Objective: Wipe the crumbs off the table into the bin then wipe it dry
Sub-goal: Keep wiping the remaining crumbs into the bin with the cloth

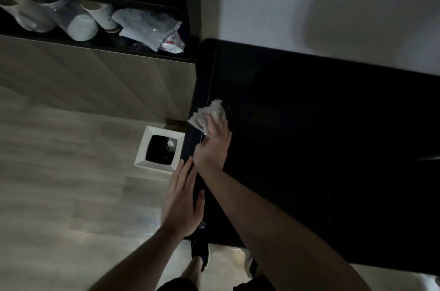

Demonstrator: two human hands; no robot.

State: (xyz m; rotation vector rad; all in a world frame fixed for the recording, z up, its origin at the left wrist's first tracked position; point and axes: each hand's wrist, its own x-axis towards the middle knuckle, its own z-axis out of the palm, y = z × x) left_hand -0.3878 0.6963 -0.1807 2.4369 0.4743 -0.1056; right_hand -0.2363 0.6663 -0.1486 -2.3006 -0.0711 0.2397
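Note:
A black table [321, 138] fills the right half of the view. At its left edge my right hand [213, 148] presses a crumpled white tissue [208, 114] flat against the top, fingers extended over it. My left hand [182, 202] is held flat with straight fingers along the table's left rim, below the right hand. On the floor just left of the table stands a white square bin [142, 159] with a black liner and a bit of white paper inside. Crumbs cannot be made out on the dark top.
A dark shelf [95, 45] at the upper left holds several white rolls [81, 26] and a crumpled bag [152, 28]. Pale wood floor [59, 183] spreads at the left. A white wall [333, 5] backs the table. My feet [200, 259] show near the bottom.

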